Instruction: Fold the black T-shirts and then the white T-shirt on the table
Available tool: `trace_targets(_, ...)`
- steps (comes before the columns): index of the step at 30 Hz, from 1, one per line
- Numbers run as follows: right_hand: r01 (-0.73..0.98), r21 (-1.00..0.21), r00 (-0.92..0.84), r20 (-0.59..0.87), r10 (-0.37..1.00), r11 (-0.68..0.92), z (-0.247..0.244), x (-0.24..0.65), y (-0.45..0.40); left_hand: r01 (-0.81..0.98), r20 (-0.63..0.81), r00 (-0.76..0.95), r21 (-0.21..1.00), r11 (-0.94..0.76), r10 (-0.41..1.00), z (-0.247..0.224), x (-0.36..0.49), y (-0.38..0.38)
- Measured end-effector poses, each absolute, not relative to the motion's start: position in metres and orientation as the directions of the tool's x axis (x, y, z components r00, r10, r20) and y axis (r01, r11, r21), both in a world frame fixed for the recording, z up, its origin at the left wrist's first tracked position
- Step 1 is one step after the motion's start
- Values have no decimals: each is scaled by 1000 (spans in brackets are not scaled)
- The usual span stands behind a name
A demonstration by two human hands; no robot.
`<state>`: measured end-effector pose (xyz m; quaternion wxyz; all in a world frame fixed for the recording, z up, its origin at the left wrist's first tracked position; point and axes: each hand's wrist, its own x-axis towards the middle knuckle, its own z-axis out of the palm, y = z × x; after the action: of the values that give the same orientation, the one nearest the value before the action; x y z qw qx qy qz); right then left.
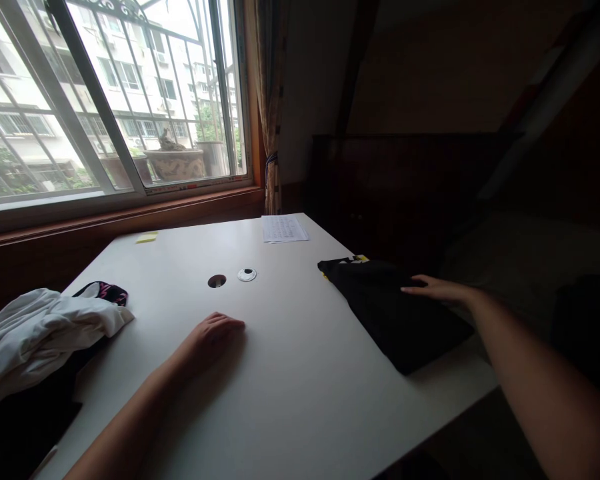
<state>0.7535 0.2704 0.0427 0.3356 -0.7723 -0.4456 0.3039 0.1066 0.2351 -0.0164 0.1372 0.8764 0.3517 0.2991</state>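
Observation:
A black folded garment (397,313), with a few yellow and white marks at its far end, lies flat on the right part of the white table (290,373). My right hand (437,289) rests at the garment's right edge, its fingers stretched out over the cloth without gripping it. On the bare tabletop to the left is my left hand (219,325), fingers bent and close together, with nothing visible in them. The undersides of those fingers are hidden.
Crumpled white cloth (45,327) lies over dark cloth at the left edge. A round hole (217,281) and its white cover (247,274) are mid-table. Printed papers (284,229) and yellow notes (147,237) lie at the back, below a barred window (130,100).

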Motion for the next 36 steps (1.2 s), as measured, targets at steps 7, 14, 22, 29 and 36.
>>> trace_targets(7, 443, -778, 344, -311, 886, -445, 44, 741, 307, 527, 426, 578, 455, -717, 696, -16, 106, 236)
trace_targets(14, 566, -775, 298, -124, 947, -280, 30, 742, 352, 517, 414, 580, 479, -709, 702, -14, 107, 234)
trace_targets(22, 492, -871, 231, 128, 964, -3, 33, 724, 368, 511, 412, 571, 499, -700, 710, -11, 109, 234)
trace_targets(29, 474, -881, 309, 146, 940, -19, 7, 721, 390, 512, 411, 566, 504, -695, 715, -11, 109, 233)
trace_targets(36, 572, -820, 419, 270, 867, -21, -12, 724, 401, 495, 407, 584, 507, -706, 702, -11, 108, 234)
